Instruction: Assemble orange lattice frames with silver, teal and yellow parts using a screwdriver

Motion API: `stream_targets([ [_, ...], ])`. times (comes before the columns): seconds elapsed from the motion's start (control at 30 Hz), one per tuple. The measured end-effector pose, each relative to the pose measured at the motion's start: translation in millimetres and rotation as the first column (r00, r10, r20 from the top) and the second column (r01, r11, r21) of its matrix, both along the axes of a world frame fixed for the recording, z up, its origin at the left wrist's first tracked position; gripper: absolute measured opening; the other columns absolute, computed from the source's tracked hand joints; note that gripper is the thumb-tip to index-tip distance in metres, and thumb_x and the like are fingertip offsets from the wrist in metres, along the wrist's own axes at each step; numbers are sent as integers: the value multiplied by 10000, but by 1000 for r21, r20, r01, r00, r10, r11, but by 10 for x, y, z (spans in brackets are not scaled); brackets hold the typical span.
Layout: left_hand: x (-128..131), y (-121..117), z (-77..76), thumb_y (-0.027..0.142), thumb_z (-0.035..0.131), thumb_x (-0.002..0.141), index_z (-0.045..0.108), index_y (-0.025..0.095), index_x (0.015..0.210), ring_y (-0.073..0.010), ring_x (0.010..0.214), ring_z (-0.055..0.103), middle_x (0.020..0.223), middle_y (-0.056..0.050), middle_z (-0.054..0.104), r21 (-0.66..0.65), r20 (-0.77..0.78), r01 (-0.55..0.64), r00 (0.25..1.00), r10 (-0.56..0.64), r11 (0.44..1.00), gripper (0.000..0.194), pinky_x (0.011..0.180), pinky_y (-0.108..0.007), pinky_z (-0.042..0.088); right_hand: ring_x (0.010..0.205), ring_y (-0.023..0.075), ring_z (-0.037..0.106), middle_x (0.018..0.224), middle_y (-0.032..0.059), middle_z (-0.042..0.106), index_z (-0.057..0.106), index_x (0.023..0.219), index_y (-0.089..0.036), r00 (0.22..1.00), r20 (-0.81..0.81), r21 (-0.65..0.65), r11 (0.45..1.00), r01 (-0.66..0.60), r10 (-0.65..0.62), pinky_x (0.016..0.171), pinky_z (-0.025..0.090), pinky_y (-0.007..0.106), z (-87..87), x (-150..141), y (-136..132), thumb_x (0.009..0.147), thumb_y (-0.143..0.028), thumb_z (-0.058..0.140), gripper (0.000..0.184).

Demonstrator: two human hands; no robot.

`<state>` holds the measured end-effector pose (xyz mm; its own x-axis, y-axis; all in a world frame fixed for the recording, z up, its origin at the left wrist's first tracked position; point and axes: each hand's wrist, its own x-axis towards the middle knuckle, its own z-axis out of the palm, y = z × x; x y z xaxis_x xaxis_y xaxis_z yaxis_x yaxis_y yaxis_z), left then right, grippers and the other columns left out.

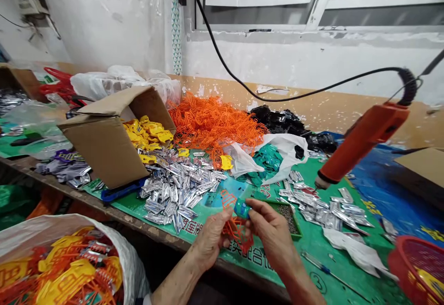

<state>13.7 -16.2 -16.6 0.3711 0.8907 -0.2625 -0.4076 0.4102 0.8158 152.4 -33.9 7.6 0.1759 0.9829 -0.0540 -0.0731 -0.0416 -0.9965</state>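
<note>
My left hand [210,240] grips an orange plastic lattice piece [236,228] from below, and the piece hangs down between my hands. My right hand [272,231] pinches a small teal foil packet [242,208] against the top of that piece. Just behind my right hand sits a shallow green tray [287,217] of small dark bits. A heap of silver foil packets [176,194] lies to the left on the green mat [308,249], and a smaller silver heap [319,208] lies to the right.
A tipped cardboard box [107,143] spills yellow plastic pieces [147,134] beside a large orange lattice heap [211,125]. An orange power tool [360,143] hangs on a coiled cord at right. A full white sack [58,268] stands below the bench edge; a red basket [416,268] sits at lower right.
</note>
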Motion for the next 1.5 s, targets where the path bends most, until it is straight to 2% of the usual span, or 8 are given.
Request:
stream_targets([
  [0.2, 12, 15, -52, 262, 741, 668, 656, 147, 691, -109, 558, 540, 613, 14, 633, -32, 33, -91, 995, 92, 995, 145, 586, -227, 432, 480, 124, 503, 598, -2, 570, 691, 993, -131, 980, 194, 49, 997, -53, 43, 427, 433, 246, -154, -16, -79, 715, -447, 647, 423],
  [0.37, 18, 26, -35, 195, 733, 597, 668, 150, 851, -127, 630, 585, 754, -2, 662, -75, 99, -63, 993, 71, 995, 266, 621, -241, 464, 565, 134, 506, 613, -2, 568, 757, 869, -208, 872, 484, 127, 980, -153, 74, 543, 418, 241, -147, 78, -99, 693, -249, 657, 207],
  [0.53, -2, 41, -14, 160, 714, 592, 694, 135, 837, -115, 583, 568, 732, -7, 656, -90, 105, 55, 993, -46, 994, 246, 594, -238, 466, 758, 182, 616, 916, 64, 649, 737, 856, -248, 365, 930, 117, 913, -392, 37, 617, 480, 257, 10, 196, -99, 731, -132, 611, 212],
  [0.6, -16, 45, -2, 153, 691, 606, 701, 136, 838, -105, 555, 552, 722, -7, 650, -98, 97, 98, 991, -89, 990, 233, 565, -232, 457, 1021, 236, 623, 1181, 93, 624, 709, 829, -221, 289, 954, 85, 858, -507, 76, 796, 518, 324, 99, 238, -67, 711, -53, 587, 239],
  [0.73, -41, 47, 25, 153, 673, 628, 703, 122, 785, -93, 517, 520, 692, -20, 640, -95, 108, 195, 977, -185, 976, 163, 503, -215, 427, 1035, 207, 633, 1126, 47, 677, 617, 721, -205, 261, 928, -19, 734, -679, 266, 952, 477, 383, 216, 273, 18, 705, 28, 513, 256],
  [0.87, -44, 56, 25, 153, 690, 643, 683, 110, 735, -96, 498, 517, 668, -30, 638, -119, 149, 176, 976, -158, 977, 102, 478, -220, 419, 897, 198, 651, 975, 31, 692, 637, 825, -233, 247, 928, -22, 704, -710, 278, 802, 530, 330, 245, 276, 59, 724, -17, 549, 254],
  [1.17, 8, 41, 13, 162, 673, 706, 564, 174, 932, -187, 773, 689, 918, -67, 722, -164, 194, -88, 974, 119, 983, 252, 719, -311, 542, 877, 229, 647, 977, 89, 688, 572, 1116, -187, 443, 868, 414, 816, -403, -222, 740, 556, 359, -124, 372, -198, 809, -208, 639, 315],
  [1.5, 205, -173, 35, 152, 627, 775, 407, 229, 1169, -157, 678, 665, 884, -34, 727, -196, 222, -90, 966, 134, 976, 458, 606, -294, 545, 913, 268, 551, 1018, 139, 655, 481, 1239, -112, 417, 806, 539, 812, -222, -421, 742, 553, 449, -215, 144, -398, 832, -117, 591, 422],
])
